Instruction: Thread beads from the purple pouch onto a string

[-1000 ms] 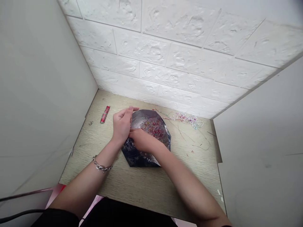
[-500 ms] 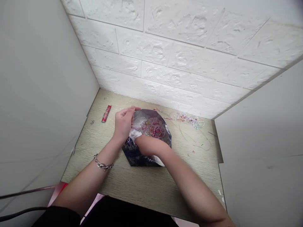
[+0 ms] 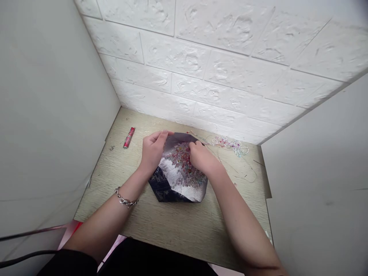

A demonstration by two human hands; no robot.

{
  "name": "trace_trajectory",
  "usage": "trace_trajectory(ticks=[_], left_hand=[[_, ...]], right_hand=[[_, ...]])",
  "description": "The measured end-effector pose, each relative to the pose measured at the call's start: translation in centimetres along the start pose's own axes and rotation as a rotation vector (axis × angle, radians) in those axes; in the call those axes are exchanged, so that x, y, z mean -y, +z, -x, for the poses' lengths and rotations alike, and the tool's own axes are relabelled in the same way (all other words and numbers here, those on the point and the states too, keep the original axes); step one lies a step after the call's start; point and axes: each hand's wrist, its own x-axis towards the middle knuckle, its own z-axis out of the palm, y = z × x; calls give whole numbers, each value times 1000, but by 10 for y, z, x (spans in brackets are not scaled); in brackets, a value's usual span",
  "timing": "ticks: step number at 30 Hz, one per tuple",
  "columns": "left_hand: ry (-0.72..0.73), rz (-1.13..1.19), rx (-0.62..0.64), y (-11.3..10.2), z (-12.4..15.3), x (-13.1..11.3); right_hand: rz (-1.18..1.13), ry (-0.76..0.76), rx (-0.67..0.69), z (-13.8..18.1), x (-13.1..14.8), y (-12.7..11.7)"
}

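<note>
A dark, silver-lined paper tray [image 3: 184, 189] sits in the middle of the wooden table [image 3: 178, 226], filled with small pink and clear beads [image 3: 181, 161]. My left hand [image 3: 152, 151] grips the tray's far left rim, thumb and fingers pinched on the edge. A chain bracelet [image 3: 125, 200] hangs on that wrist. My right hand [image 3: 202, 159] rests over the beads at the tray's far right, fingers curled down into them; what they pinch is hidden.
A red tube [image 3: 128, 137] lies at the far left of the table. A beaded strand [image 3: 228, 145] and loose thin wire [image 3: 244, 172] lie at the back right. White walls close in on three sides. A dark cable [image 3: 25, 260] runs at lower left.
My right hand has moved from the tray's near left side across the beads to its far right part. The left hand has kept its hold on the rim.
</note>
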Motion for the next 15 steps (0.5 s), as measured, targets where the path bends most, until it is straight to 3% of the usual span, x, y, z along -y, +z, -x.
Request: trace_trajectory(ticks=[7,11,15], left_hand=[[-14,2,22,0,1,-2],[-28,5,22,1,1,-4],[-38,1,29,0,2,-5]], right_hand=[[-34,39,53,-7,-2,14],[-93,-33,18,-11,-5,11],[-317,-154,39,-10,-3,2]])
